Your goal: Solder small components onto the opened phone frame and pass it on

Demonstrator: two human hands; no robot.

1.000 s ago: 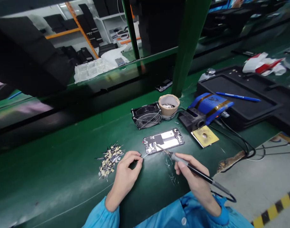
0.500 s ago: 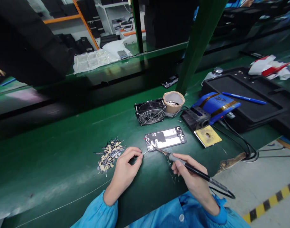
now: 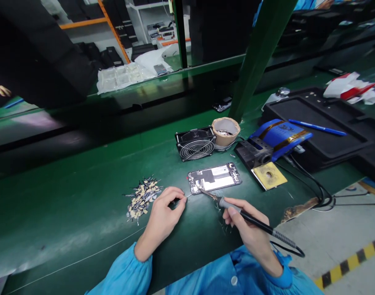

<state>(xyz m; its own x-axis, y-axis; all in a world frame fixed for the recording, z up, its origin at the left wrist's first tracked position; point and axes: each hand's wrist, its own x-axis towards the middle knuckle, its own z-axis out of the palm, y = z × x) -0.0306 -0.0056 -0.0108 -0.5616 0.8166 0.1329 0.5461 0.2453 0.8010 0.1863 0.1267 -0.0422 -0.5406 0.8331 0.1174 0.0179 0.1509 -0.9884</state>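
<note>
An opened phone (image 3: 214,179) lies on the green bench, its inner parts facing up. My right hand (image 3: 247,221) is closed around the grey grip of a soldering iron (image 3: 227,205), whose tip meets the near left part of the phone. Thumb and forefinger of my left hand (image 3: 165,213) pinch a thin solder wire (image 3: 189,194), its end close to the iron's tip. The wire trails away behind that hand across the bench. Whether tip and wire touch is too small to tell. Beside my left hand lies a pile of small flex parts (image 3: 143,197).
Behind the phone stand a small fan (image 3: 196,144) and a round tub (image 3: 226,133) with metal bits. To the right are a blue soldering station (image 3: 278,137), a yellow sponge (image 3: 270,176), cables and a black tray (image 3: 322,139) with a blue pen. A green post (image 3: 257,61) rises behind.
The view has shifted slightly. Both hands hold nearly the same pose, with the iron tip still at the phone's near left part and the solder wire beside it.
</note>
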